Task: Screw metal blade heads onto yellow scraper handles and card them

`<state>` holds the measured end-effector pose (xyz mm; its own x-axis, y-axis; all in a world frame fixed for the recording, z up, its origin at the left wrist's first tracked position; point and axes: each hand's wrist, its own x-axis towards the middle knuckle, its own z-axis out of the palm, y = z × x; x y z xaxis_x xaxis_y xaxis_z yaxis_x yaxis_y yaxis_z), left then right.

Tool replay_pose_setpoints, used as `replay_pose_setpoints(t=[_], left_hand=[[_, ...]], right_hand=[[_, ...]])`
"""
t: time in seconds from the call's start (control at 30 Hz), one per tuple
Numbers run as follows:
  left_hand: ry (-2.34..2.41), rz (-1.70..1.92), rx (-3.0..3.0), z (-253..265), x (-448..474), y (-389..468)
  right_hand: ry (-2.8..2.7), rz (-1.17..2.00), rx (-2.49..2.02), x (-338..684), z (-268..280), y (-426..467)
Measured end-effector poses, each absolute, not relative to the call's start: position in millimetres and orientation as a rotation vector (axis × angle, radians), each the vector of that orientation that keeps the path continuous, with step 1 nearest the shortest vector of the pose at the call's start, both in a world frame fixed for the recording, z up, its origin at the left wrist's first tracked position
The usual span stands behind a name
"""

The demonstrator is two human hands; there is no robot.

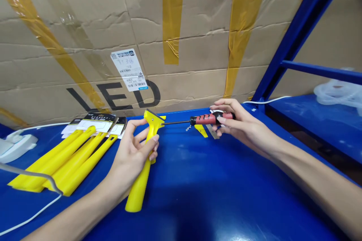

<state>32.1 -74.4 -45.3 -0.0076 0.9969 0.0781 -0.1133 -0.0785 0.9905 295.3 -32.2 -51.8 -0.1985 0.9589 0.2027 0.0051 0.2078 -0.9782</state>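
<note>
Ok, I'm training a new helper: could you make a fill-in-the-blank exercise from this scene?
1. The left hand holds a long yellow plastic scraper, and the right hand holds a red-and-black-handled ____.
2. The large black letters on the brown cardboard box spell ____.
3. The other yellow long-handled scrapers lie on the person's ____ side.
4. The glossy flat work surface is coloured ____.

Missing words: screwdriver; LED; left; blue.
</note>
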Motion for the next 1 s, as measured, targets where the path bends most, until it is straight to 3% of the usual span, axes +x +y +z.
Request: replay_pose_setpoints(t=[0.2,0.33,0.53,0.67,0.87,1.0], left_hand=[[1.105,1.267,1.127,-47,33,-74],[1.077,1.294,1.109,-50,32,-73],[1.045,1.277,1.139,-48,31,-74],[1.081,1.303,1.158,-42,30,-73],[1.065,1.283,1.169,-45,29,-73],[1.092,1.291,1.164,-51,28,-71]], right_hand=[[-1.568,0.672,-1.283,295,-55,-36],[-1.592,1.050,-1.024,297,-52,-36],[-1.618,0.661,-1.289,298,-51,-36],[-1.627,1.058,-1.011,299,-50,-36],[-1.517,0.778,-1.245,295,-56,-35],[-1.504,1.117,-1.022,294,-53,-36]])
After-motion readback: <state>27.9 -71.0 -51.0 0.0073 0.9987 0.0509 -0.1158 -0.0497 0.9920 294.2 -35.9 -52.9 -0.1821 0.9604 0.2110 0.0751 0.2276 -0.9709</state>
